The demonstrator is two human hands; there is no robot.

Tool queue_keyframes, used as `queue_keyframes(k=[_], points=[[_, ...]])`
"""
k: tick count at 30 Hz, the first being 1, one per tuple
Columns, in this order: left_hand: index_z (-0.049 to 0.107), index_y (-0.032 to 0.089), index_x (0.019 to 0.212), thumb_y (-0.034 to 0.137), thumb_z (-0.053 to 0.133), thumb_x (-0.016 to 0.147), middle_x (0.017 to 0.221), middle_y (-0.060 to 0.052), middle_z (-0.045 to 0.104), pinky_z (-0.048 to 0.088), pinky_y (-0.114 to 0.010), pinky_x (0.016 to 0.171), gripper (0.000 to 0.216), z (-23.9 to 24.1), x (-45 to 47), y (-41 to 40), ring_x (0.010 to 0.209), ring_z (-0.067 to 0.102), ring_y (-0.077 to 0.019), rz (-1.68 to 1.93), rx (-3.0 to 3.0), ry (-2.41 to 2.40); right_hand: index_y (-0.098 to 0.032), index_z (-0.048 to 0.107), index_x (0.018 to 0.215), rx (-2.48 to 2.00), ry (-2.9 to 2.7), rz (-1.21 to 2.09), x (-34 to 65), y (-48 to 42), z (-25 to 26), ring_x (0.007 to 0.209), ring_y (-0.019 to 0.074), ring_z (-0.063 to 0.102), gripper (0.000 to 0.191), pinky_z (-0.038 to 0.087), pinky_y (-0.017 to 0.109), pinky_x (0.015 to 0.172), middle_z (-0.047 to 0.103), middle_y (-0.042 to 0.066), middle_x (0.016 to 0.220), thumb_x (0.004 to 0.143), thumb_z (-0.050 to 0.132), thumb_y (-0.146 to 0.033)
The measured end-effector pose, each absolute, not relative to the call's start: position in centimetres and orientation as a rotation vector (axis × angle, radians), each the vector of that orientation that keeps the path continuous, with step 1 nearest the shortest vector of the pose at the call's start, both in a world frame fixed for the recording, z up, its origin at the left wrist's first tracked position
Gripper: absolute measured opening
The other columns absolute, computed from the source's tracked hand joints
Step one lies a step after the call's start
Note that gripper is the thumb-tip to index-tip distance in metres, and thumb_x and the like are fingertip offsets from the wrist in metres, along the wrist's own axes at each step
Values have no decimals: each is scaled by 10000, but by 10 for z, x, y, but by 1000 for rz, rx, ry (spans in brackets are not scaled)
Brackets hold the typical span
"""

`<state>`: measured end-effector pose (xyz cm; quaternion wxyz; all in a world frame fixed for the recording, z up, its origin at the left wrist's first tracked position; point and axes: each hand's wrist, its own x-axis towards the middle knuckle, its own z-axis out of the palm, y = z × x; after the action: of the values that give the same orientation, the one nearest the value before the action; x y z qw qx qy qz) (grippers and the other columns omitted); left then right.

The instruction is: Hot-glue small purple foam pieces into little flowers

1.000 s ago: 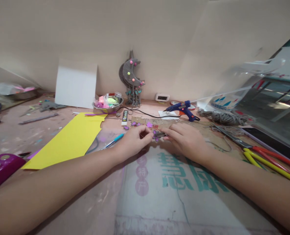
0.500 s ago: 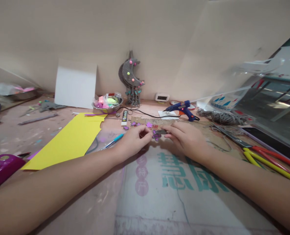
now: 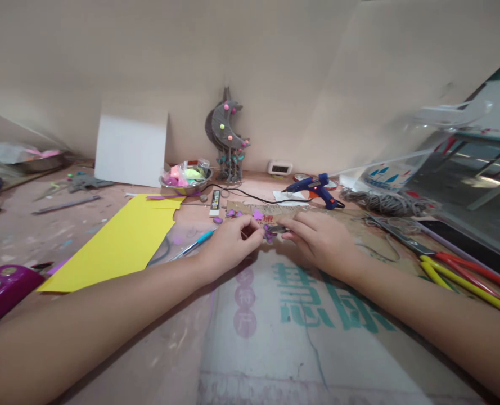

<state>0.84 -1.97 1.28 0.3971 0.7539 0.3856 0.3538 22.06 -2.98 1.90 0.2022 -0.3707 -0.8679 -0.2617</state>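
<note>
My left hand is curled, its thumb and fingertips pinched at a small purple flower-shaped piece. My right hand is closed on a thin grey piece that meets the purple piece from the right. Both hands rest on a printed cardboard sheet in the middle of the table. More small purple cut-outs lie just beyond the hands. A blue pen lies beside the left wrist.
A blue glue gun stands behind the hands with its black cord running left. A yellow paper sheet, a metal bowl of coloured bits, a grey moon ornament, grey twine and red and yellow sticks surround the work spot.
The right hand's fingers have shifted slightly around the grey piece at the purple flower. The left hand has stayed pinched in place.
</note>
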Motion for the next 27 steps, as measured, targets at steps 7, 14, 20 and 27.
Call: queue_keyframes(k=[7, 14, 20, 27], points=[[524, 174, 719, 297, 468, 823, 567, 34, 544, 389, -213, 550, 170, 13, 9, -20, 521, 499, -99, 918, 1961, 1002, -145, 655, 1027, -1034, -2419, -751, 220, -30, 20, 659, 172, 516, 285, 351, 286, 600, 595, 54, 703, 912, 451, -307], [519, 179, 732, 301, 455, 834, 557, 37, 541, 384, -208, 535, 172, 10, 8, -19, 514, 503, -100, 916, 1955, 997, -133, 648, 1038, -1038, -2428, -698, 220, -30, 20, 681, 173, 527, 295, 367, 281, 617, 604, 60, 720, 918, 438, -302], [521, 175, 748, 311, 452, 845, 577, 33, 552, 395, -205, 547, 181, 10, 8, -19, 523, 508, -96, 908, 1958, 963, -147, 661, 1022, -1035, -2430, -712, 221, -30, 19, 666, 171, 519, 295, 364, 279, 610, 601, 54, 703, 918, 439, -312], [516, 173, 743, 301, 462, 835, 577, 36, 546, 393, -198, 536, 167, 9, 8, -18, 516, 499, -88, 910, 1941, 957, -147, 663, 1018, -1006, -2427, -690, 222, -28, 18, 657, 170, 528, 285, 371, 281, 597, 603, 50, 698, 916, 445, -300]])
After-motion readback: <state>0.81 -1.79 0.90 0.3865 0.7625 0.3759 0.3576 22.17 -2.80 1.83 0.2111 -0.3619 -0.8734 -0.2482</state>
